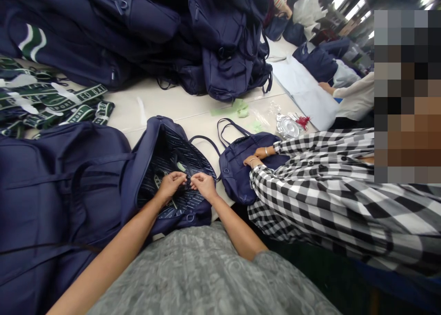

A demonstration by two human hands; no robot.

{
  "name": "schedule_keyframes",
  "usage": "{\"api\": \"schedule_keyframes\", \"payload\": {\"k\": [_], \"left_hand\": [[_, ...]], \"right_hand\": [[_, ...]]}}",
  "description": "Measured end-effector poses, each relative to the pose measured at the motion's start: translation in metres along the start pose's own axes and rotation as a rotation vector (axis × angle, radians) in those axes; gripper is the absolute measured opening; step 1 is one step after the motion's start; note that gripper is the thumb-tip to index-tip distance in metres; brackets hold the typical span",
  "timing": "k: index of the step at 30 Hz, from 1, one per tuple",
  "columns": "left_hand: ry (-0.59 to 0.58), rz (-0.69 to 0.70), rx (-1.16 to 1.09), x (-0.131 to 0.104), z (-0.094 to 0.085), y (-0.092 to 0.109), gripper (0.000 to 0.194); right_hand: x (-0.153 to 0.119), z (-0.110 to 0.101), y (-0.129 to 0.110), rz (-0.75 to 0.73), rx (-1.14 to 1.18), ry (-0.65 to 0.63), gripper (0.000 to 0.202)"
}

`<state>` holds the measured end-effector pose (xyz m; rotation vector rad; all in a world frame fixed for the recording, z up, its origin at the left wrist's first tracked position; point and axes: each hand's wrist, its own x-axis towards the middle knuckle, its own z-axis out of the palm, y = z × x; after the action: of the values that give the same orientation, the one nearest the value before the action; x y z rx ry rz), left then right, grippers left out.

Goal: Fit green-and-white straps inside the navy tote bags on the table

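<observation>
An open navy bag [132, 186] lies in front of me, its dark lining [203, 200] printed with light dashes and lettering. Over the opening, my left hand [171, 185] has its fingers pinched together. Close to its right, my right hand [203, 185] is also pinched, the fingertips of both hands nearly meeting. Whatever is between the fingers is too small to make out. Just beyond the fingertips, a pale green piece [181, 167] shows inside the bag. A patterned strap end is partly visible beside my left hand.
Navy bags [223, 39] are heaped at the back, with green-and-white lettered straps [58, 101] at left. More navy bags [27, 191] lie left. At right, a person in a checked shirt [310, 177] handles a small navy bag [237, 168]. Silver tape [288, 125] lies beyond.
</observation>
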<state>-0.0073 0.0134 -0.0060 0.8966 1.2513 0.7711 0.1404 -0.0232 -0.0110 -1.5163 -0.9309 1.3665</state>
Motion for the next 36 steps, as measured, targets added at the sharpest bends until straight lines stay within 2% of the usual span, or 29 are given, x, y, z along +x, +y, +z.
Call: {"api": "schedule_keyframes", "payload": {"k": [7, 12, 15, 19, 22, 25, 28, 32, 34, 36], "left_hand": [[-0.009, -0.021, -0.017, -0.003, 0.001, 0.003, 0.045], [-0.012, 0.030, 0.035, -0.002, 0.001, 0.000, 0.042], [-0.001, 0.163, 0.224, -0.002, 0.000, -0.003, 0.034], [0.037, 0.445, 0.630, -0.005, -0.003, -0.006, 0.022], [0.035, 0.623, 0.872, -0.006, -0.003, -0.005, 0.019], [0.009, 0.775, 1.023, -0.006, -0.002, -0.003, 0.021], [-0.047, 0.878, 1.079, -0.005, -0.002, 0.000, 0.022], [-0.142, 0.890, 1.048, -0.006, -0.002, 0.003, 0.024], [-0.161, 0.819, 0.979, -0.007, -0.001, 0.004, 0.024], [-0.127, 0.688, 0.858, -0.009, 0.000, 0.005, 0.022]], "right_hand": [[0.000, 0.001, -0.003, 0.009, 0.037, 0.008, 0.015], [0.000, 0.001, -0.004, 0.036, 0.092, 0.006, 0.016], [0.002, 0.001, -0.003, 0.084, 0.138, -0.024, 0.020], [0.004, 0.002, -0.002, 0.185, 0.238, -0.084, 0.026], [0.005, 0.002, -0.003, 0.258, 0.326, -0.121, 0.027], [0.005, 0.000, -0.004, 0.319, 0.401, -0.139, 0.025], [0.006, -0.003, -0.005, 0.361, 0.457, -0.134, 0.021], [0.008, -0.005, -0.007, 0.404, 0.464, -0.121, 0.016], [0.009, -0.005, -0.008, 0.408, 0.448, -0.115, 0.015], [0.009, -0.002, -0.007, 0.378, 0.414, -0.118, 0.014]]}}
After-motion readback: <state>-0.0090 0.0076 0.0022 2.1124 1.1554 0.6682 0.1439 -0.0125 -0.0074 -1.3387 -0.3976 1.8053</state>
